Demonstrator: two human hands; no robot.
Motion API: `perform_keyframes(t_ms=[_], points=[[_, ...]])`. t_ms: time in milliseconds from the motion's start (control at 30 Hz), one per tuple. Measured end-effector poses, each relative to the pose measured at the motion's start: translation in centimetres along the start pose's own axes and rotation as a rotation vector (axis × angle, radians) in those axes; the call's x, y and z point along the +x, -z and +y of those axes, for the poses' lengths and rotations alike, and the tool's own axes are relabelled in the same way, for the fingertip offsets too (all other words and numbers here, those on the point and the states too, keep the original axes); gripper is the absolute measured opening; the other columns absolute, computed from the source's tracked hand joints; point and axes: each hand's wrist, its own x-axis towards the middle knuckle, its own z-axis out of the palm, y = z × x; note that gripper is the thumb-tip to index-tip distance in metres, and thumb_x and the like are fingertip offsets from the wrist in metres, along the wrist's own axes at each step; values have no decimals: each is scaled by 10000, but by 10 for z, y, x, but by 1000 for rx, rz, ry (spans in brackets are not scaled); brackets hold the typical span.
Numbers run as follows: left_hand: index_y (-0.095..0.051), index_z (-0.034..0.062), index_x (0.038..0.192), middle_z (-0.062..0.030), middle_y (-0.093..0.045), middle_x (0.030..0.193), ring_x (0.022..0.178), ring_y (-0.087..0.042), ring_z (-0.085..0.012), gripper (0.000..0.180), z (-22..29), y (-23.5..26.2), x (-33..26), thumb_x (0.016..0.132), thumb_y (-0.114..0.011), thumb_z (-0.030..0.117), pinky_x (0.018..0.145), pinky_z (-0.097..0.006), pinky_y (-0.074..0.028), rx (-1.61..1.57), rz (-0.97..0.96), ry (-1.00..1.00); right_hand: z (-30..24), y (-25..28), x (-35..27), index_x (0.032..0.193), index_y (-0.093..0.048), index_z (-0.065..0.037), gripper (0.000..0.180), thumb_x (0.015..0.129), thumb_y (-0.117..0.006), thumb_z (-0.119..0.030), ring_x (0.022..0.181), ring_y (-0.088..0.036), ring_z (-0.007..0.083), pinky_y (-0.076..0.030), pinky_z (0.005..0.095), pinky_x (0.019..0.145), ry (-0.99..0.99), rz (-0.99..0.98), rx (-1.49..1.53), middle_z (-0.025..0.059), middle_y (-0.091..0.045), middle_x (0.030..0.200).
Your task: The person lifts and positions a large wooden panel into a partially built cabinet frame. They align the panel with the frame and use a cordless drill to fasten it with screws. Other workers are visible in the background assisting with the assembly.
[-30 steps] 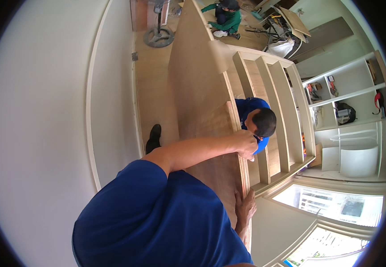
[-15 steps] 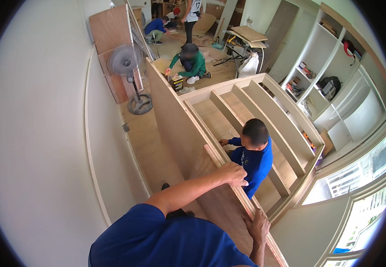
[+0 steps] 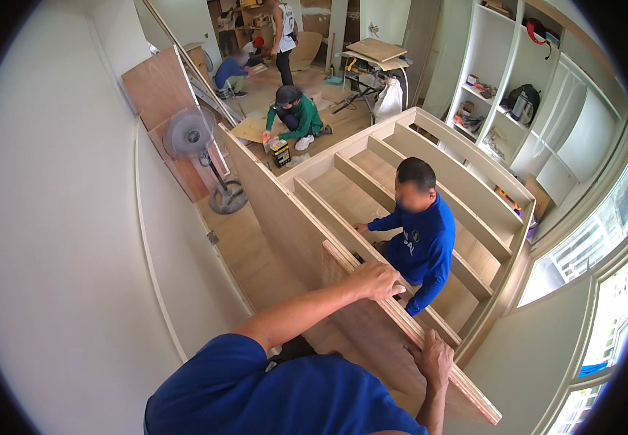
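My left hand (image 3: 376, 280) is closed over the top edge of a plywood panel (image 3: 372, 330) standing on edge, its fingers curled to the far side. Farther along the same edge, toward the near end, my right hand (image 3: 433, 357) grips with the thumb on the near face. The panel's edge looks layered. It stands alongside a longer upright board (image 3: 270, 192), which forms one side of a large wooden frame (image 3: 393, 190) with several parallel slats. Inside the frame, close beyond my left hand, is a co-worker in a blue shirt (image 3: 422, 239).
At left runs a white wall (image 3: 60, 239), with a standing fan (image 3: 190, 134) by leaning boards. A person in green (image 3: 299, 119) crouches beyond the frame beside a black-and-yellow box (image 3: 280, 154). White shelves (image 3: 506, 80) and windows (image 3: 582, 254) line the right side.
My view has shifted, showing more of the panel's near end. The panel's edge lies at a slightly different angle, both hands still on it. The co-worker in blue has raised their head and upper body.
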Motion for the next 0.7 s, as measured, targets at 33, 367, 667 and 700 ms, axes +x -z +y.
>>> perform_keyframes(t_ms=[33,367,667,700], points=[[-766,33,1031,-212,-769,960,984,-749,-416,563,-4,-7,-3,1068,-570,560,934,-533,-531,26,116,-54,0,0,2,1074,-618,-54,594,811,-889,-513,882,-733,408,-539,524,730,8,9,2,157,-729,974],[-778,91,901,-130,-775,884,907,-740,-320,570,25,-38,-33,1051,-572,600,871,-458,-465,145,237,-138,-7,6,5,1116,-623,-53,620,817,-878,-533,977,-729,421,-536,537,802,-94,-109,-46,173,-737,1032],[-779,87,861,-127,-758,779,830,-745,-324,535,23,-48,-34,1014,-618,574,875,-463,-481,88,327,-125,-8,11,1,1100,-613,-64,577,816,-898,-477,985,-732,429,-525,560,796,-65,-89,-3,175,-748,1037],[-779,85,879,-127,-757,776,833,-744,-330,535,23,-47,-36,1011,-620,579,881,-466,-481,76,328,-110,-10,10,1,1099,-614,-65,572,820,-895,-476,984,-733,427,-524,559,793,-62,-89,12,174,-750,1036]])
